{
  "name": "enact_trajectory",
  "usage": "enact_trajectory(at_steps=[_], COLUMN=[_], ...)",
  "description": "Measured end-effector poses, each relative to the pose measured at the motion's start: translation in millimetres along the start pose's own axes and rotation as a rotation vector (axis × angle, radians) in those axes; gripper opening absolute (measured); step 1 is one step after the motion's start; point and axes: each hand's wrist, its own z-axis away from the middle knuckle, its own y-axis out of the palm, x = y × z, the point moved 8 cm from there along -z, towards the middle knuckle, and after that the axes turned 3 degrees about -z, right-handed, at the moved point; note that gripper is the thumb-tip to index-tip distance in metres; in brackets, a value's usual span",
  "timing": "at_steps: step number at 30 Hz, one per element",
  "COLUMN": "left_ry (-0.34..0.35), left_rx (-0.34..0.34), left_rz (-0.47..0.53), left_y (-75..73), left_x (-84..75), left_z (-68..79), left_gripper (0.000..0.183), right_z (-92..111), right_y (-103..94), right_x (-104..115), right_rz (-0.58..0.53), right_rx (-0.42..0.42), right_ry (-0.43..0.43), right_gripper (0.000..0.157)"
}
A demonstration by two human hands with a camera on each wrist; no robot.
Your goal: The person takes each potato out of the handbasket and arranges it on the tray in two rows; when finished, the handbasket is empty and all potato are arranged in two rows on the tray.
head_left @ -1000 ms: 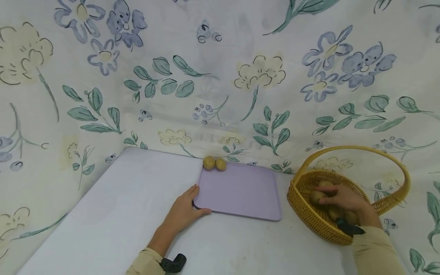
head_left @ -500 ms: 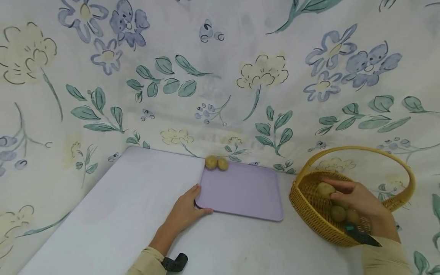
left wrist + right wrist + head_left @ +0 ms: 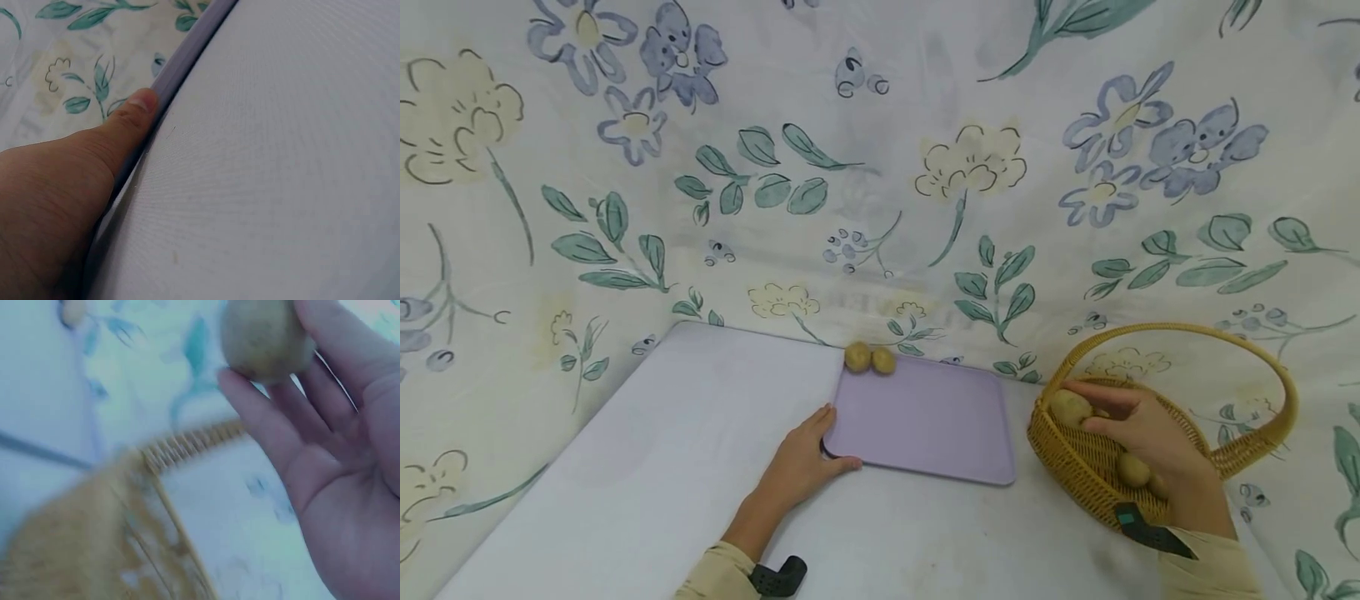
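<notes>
At the near left corner of a flat lilac tray (image 3: 925,417), my left hand (image 3: 797,462) holds the edge, thumb along the front side and fingers at the left side. The left wrist view has that thumb (image 3: 128,122) against the tray's rim (image 3: 190,50). My right hand (image 3: 1157,442) grips a potato (image 3: 1070,408) between thumb and fingers, under the arched handle and over the left rim of a wicker basket (image 3: 1063,471). In the right wrist view the potato (image 3: 265,340) sits at the fingertips. Two potatoes (image 3: 858,357) rest at the tray's far left corner.
More potatoes (image 3: 1132,470) lie in the basket, partly hidden by my right hand. The basket's tall handle (image 3: 1180,327) arches above my wrist. A white tabletop (image 3: 700,433) meets a flower-printed cloth (image 3: 865,200) behind the tray.
My right hand has lifted a potato from among the others inside the basket and carried it left to the rim. The left hand stays at the tray corner.
</notes>
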Motion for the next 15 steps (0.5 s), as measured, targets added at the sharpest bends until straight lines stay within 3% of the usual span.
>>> enact_trajectory(at_steps=[2,9,15], left_ry=[0.001,0.008,0.007], left_rx=[0.002,-0.005,-0.001], left_rz=[0.002,-0.002,-0.01], left_y=[0.1,0.0,-1.3], left_x=[-1.0,-3.1,-0.7], left_z=[0.5,0.4,1.5], left_gripper=[0.106,0.105,0.105], right_z=[-5.8,-32.0,-54.8], right_y=[13.9,56.5,77.7], right_x=[7.4,24.8,23.3], right_rz=[-0.074,-0.16,-0.123], right_rx=[-0.013,-0.058,-0.089], right_ry=[0.006,0.072,0.11], right_gripper=[0.048,0.052,0.055])
